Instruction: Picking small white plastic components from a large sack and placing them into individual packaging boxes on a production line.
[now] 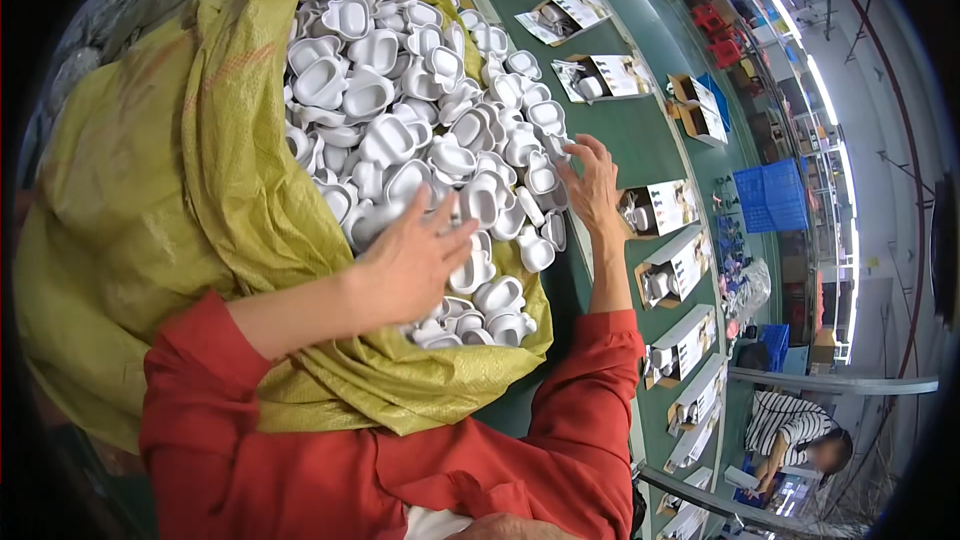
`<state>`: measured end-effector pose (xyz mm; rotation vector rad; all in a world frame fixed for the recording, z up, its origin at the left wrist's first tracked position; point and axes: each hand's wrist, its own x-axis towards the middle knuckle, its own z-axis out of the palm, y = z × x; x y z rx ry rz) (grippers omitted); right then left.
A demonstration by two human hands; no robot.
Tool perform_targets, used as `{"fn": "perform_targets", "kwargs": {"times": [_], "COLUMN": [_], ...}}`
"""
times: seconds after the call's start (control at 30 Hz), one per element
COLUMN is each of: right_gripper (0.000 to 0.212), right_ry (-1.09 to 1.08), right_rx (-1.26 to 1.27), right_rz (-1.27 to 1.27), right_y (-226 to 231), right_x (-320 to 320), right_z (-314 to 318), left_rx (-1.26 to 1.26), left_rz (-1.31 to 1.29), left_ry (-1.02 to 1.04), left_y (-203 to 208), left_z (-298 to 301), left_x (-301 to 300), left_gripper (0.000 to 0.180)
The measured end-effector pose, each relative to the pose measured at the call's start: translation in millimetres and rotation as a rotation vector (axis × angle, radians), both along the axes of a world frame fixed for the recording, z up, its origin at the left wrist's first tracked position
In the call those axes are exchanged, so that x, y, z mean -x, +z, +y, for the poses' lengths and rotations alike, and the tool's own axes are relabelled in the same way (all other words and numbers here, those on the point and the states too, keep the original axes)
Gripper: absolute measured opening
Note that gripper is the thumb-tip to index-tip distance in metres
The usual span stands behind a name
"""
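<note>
A yellow woven sack (150,180) lies with its mouth spread, and a heap of white plastic pieces (371,93) spills out of it. Each piece has a rounded, shallow hollow with a raised rim. My left hand (412,258) is over the lower middle of the heap, slightly blurred, its fingers spread and nothing visible in them. At the heap's right edge, my right hand (596,185) has its fingers bent and apart, close to the outermost pieces. Whether its fingertips touch one is unclear.
A green conveyor belt (622,145) runs along the right, carrying several open printed cartons (681,262) with white items inside. Beyond it are a blue crate (771,196), red stools (712,23) and a metal rail (830,381). A person in a striped shirt (790,420) works at lower right.
</note>
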<state>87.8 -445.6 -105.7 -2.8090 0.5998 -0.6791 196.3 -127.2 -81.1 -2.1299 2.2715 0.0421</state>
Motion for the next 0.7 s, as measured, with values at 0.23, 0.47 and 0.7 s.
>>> {"fn": "perform_targets", "kwargs": {"times": [0.23,0.47,0.7], "right_gripper": [0.014,0.016,0.031], "right_ry": [-0.034,-0.331,-0.670], "right_rx": [0.089,0.173,0.513], "right_rz": [-0.015,0.094,0.214], "right_y": [3.0,11.0,2.6], "right_x": [-2.5,-25.0,1.6], "right_z": [-28.3,-74.0,-127.8], "left_rx": [0.328,0.354,0.366], "left_rz": [0.091,0.187,0.196], "left_ry": [0.155,0.179,0.153], "left_y": [-22.1,-31.8,-27.6], "left_z": [-28.9,-21.2,-23.1], "left_x": [-31.1,-37.2,-35.2], "left_gripper": [0.047,0.053,0.053]}}
